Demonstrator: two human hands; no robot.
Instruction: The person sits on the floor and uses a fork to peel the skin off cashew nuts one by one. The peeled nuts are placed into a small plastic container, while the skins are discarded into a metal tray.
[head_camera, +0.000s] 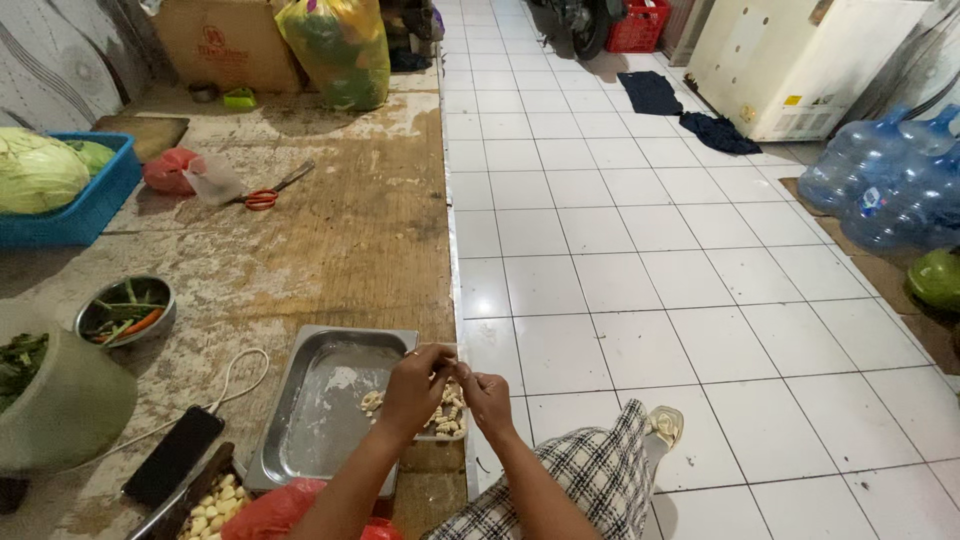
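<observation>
Both hands, the left hand (415, 385) and the right hand (487, 395), pinch one small garlic clove (447, 372) between closed fingertips above the metal tray (320, 420) on the wooden tabletop (330, 230), and a slippery skin could let it drop onto the tiled floor (640, 260).

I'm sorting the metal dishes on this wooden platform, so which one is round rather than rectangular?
The small steel bowl of green and orange vegetable scraps, far left. The tray by the hands is rectangular.
</observation>
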